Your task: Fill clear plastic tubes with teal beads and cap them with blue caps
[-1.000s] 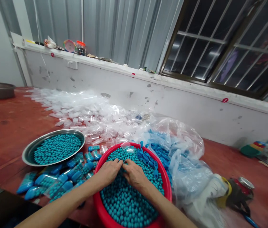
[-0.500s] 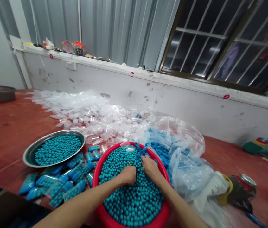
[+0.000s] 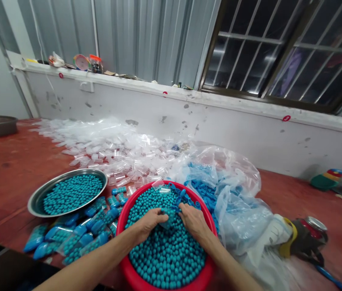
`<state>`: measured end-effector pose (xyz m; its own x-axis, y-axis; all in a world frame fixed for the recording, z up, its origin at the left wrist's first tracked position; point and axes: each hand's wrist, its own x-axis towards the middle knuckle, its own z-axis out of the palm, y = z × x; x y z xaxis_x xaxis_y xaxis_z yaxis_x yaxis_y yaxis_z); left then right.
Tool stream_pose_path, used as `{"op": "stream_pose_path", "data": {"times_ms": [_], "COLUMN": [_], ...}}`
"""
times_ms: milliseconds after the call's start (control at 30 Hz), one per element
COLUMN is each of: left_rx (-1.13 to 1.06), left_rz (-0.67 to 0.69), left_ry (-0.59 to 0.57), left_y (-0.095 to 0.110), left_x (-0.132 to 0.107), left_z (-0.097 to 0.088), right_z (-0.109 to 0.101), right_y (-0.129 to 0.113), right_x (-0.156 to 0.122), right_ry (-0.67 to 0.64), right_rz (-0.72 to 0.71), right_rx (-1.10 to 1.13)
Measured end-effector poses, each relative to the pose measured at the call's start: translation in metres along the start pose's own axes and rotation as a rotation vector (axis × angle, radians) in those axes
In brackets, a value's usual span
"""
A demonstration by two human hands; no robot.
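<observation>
A red basin (image 3: 123, 220) full of teal beads (image 3: 166, 258) stands at the table's front edge. Over the beads, my left hand (image 3: 149, 223) is closed on a small transparent plastic container (image 3: 167, 220) with teal beads in it. My right hand (image 3: 193, 221) is beside it, fingertips pinched at a blue plastic cap (image 3: 176, 207), partly hidden by the fingers. Several loose blue caps (image 3: 186, 197) lie on the beads near the basin's far right rim. An unfilled transparent container (image 3: 158, 184) rests at the far rim.
Left of the basin are filled, blue-capped containers (image 3: 75, 238) and a metal bowl (image 3: 34, 208) of beads. Behind lies a heap of transparent containers (image 3: 113, 141). A plastic bag (image 3: 237, 210) of blue caps sits right, near a jar with a metal lid (image 3: 315, 224).
My left hand has turned and moved slightly left, bringing the bead-filled container into sight. My right hand has come down a little, its fingers at the blue cap. The view has shifted slightly.
</observation>
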<state>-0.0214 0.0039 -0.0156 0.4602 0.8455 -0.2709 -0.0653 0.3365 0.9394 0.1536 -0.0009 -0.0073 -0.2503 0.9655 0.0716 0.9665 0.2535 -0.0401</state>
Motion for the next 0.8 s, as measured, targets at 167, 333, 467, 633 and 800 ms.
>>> {"op": "stream_pose_path", "data": {"times_ms": [167,333,467,633,800], "left_rx": [0.008,-0.021,-0.051,0.252,0.354], "left_rz": [0.036,-0.021,-0.044,0.191,0.223], "left_ry": [0.090,0.110,0.082,0.158,0.275], "left_y": [-0.007,-0.006,-0.003,-0.011,-0.017], "left_x": [-0.013,-0.019,-0.020,-0.020,-0.019], "left_z": [-0.005,-0.011,-0.015,-0.013,-0.009], "right_z": [-0.003,-0.008,-0.023,-0.020,-0.005], "right_y": [-0.004,-0.004,-0.009,-0.019,-0.014], "right_x": [-0.014,-0.026,-0.020,-0.008,-0.009], "right_ry": [-0.022,-0.218,-0.308,-0.266,-0.328], "right_rz": [-0.087,-0.256,-0.224,-0.039,-0.244], "right_rx": [0.020,0.108,0.078,-0.034,0.034]}}
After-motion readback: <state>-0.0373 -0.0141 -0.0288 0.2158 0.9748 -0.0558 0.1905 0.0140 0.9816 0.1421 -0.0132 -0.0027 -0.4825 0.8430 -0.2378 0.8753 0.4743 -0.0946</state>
